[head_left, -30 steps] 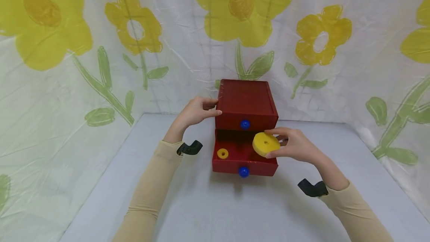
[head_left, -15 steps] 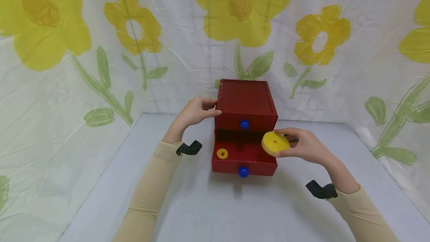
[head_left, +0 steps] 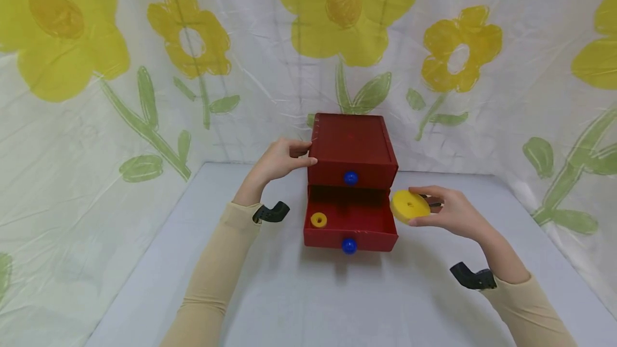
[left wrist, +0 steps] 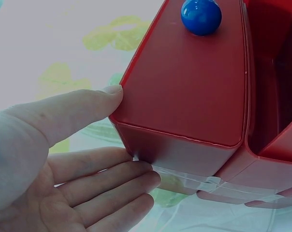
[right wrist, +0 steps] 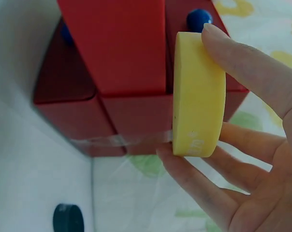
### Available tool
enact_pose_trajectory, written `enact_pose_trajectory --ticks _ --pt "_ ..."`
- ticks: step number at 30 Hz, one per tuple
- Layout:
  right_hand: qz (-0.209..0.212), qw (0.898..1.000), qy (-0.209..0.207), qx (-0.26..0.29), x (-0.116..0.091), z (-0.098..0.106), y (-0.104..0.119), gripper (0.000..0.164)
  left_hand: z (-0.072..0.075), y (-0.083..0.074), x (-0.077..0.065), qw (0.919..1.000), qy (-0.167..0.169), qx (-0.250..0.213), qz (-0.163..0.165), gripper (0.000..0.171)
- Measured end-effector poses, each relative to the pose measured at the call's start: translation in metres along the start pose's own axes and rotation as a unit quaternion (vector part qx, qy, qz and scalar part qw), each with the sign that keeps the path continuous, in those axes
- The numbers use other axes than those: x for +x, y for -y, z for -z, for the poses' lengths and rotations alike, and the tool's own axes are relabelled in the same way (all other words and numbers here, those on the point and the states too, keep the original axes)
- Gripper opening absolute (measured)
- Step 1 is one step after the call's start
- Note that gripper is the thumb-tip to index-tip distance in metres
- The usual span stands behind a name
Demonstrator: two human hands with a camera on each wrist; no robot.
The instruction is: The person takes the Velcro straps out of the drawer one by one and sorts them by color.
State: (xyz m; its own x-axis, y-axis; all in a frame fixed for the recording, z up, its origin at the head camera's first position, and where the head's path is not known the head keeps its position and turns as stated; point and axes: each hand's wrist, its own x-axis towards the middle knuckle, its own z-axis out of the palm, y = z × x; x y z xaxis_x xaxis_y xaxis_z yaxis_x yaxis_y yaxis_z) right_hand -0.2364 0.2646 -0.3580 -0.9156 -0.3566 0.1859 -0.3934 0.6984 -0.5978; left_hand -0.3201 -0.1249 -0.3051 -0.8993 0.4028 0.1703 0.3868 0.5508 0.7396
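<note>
A red drawer unit (head_left: 351,141) with blue knobs stands at the table's back; one drawer (head_left: 349,239) under the top one is pulled out. Inside it, at the left, lies a small yellow ring (head_left: 318,220). My left hand (head_left: 278,162) touches the unit's left front edge, thumb at the front corner and fingers (left wrist: 105,181) extended along the side. Just right of the pulled-out drawer, my right hand (head_left: 450,210) pinches a thick yellow disc (head_left: 409,206) with a small centre hole. In the right wrist view, the thumb presses the disc's rim (right wrist: 199,96).
The unit stands on a white table (head_left: 308,299). Behind it hangs a white curtain (head_left: 260,42) printed with yellow flowers. Clear tape (left wrist: 211,183) runs along the unit's side. A dark round thing (right wrist: 68,218), unclear in kind, shows low in the right wrist view.
My right hand has moved right with the yellow disc, from over the pulled-out drawer to beyond its right side. The left hand and the small ring have stayed put.
</note>
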Motion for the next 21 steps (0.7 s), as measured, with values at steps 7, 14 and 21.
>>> enact_pose_trajectory --ticks 7,14,21 --pt "-0.020 1.000 0.005 -0.013 -0.004 -0.003 -0.014 0.072 0.000 -0.002 -0.001 1.0000 0.000 0.002 0.003 0.061" --pt "-0.046 0.999 0.012 -0.017 -0.007 -0.008 -0.031 0.072 0.000 -0.003 -0.002 1.0000 -0.001 -0.003 0.006 0.061" --pt "-0.069 0.997 0.021 -0.014 -0.007 -0.013 -0.047 0.075 0.000 -0.001 -0.001 1.0000 0.000 0.001 0.008 0.061"
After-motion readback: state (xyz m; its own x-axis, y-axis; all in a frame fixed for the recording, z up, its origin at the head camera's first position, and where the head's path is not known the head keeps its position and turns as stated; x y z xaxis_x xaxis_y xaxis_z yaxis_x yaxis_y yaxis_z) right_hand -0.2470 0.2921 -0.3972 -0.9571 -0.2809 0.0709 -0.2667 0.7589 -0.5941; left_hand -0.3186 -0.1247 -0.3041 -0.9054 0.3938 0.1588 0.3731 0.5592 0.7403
